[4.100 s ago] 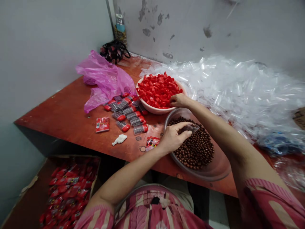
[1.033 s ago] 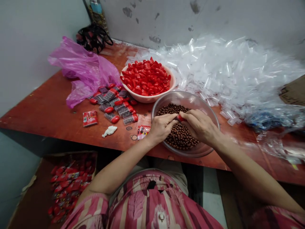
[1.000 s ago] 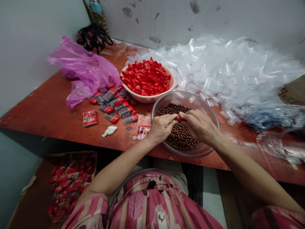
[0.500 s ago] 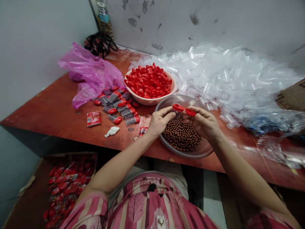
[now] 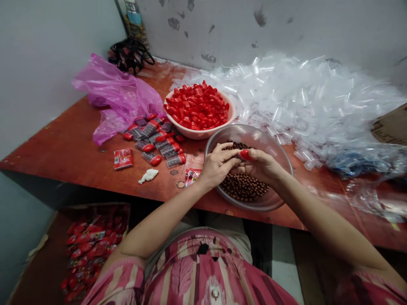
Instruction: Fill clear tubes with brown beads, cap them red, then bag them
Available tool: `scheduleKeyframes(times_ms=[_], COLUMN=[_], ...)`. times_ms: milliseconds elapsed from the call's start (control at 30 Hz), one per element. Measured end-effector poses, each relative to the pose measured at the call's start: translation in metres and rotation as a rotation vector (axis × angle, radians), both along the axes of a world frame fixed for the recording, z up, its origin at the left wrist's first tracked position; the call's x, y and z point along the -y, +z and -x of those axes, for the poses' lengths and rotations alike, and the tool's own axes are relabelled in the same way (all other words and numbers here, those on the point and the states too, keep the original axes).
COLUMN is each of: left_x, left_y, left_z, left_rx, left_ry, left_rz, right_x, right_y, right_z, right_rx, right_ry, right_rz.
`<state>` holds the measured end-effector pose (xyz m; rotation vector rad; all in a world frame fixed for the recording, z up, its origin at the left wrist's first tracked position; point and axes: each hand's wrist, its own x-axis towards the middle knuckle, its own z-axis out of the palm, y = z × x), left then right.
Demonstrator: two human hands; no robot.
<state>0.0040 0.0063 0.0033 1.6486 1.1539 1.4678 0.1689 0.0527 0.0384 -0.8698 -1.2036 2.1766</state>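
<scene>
Since half a second ago, hands closed in on each other and the red cap [image 5: 244, 154] went from flap raised to looking folded down; rest of table unchanged, view tilted a touch. Right hand [image 5: 266, 164] clamped on the cap, thumb flat on top, fingers curled beneath, probably to press from both sides. Left hand [image 5: 218, 166] brought right up against the right fingers, fingertips by the cap's near-left end; can't tell if it pinches anything. Cap is in the air above the grey bowl [image 5: 278, 146] of brown beads [image 5: 244, 190]; likely held there so strays drop back in. Pink-white bowl [image 5: 200, 134] of loose red caps [image 5: 199, 106] sits just behind, clear empties [image 5: 302, 97] piled beyond it, both seemingly kept within reach. Capped containers [image 5: 171, 148] lie left of the bowls, by the pink bag [image 5: 124, 93], apparently grouped apart from loose parts. Hidden: the clear body under the held cap, mostly behind fingers; whether the flap is fully seated, unclear. Small red packet [image 5: 191, 175] partly behind the left wrist. Cut off: cardboard [image 5: 392, 127] at right edge, floor box [image 5: 34, 250] at bottom. Red contents [image 5: 89, 245] too dim to sort; white lump [image 5: 148, 176] unidentifiable.
</scene>
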Motion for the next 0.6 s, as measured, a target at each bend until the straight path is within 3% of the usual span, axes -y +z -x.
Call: scheduleKeyframes(times_ms=[200,367,433,500,600], left_x=[0.001,0.002,0.002,0.0,-0.005], left_y=[0.001,0.008,0.01,0.007,-0.011], left_z=[0.0,0.002,0.016,0.042,0.099], left_rx=[-0.069,0.006,0.037,0.022,-0.094], left_ry=[0.045,0.081,0.169,0.376,0.663], left_rz=[-0.003,0.044,0.068,0.048,-0.007], right_x=[0.006,0.005,-0.006,-0.026,-0.062], right_y=[-0.004,0.001,0.002,-0.004,-0.022], right_z=[0.016,0.01,-0.012,-0.051,-0.135], right_rx=[-0.049,-0.008,0.018,0.127,0.671], right_ry=[-0.202,-0.081,-0.143,-0.341,-0.693], right_rz=[0.038,0.024,-0.127,-0.367,-0.72])
